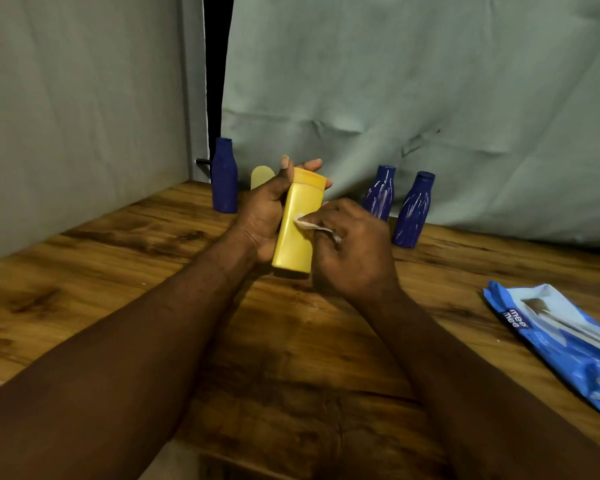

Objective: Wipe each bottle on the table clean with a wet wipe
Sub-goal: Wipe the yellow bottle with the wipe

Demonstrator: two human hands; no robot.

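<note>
My left hand [262, 216] grips a yellow bottle [297, 230] and holds it tilted above the wooden table [118, 271], cap end away from me. My right hand [350, 244] pinches a white wet wipe [309, 225] and presses it against the bottle's front face. Three dark blue bottles stand upright at the back: one on the left [224, 176], two on the right [380, 192] [413, 209], both streaked with white marks. A second yellowish bottle [261, 176] peeks out behind my left hand, mostly hidden.
A blue wet-wipe pack [561, 341] lies flat near the table's right edge. Grey-green cloth hangs behind and to the left of the table. A dark gap and a small black handle [203, 161] show at the back left corner.
</note>
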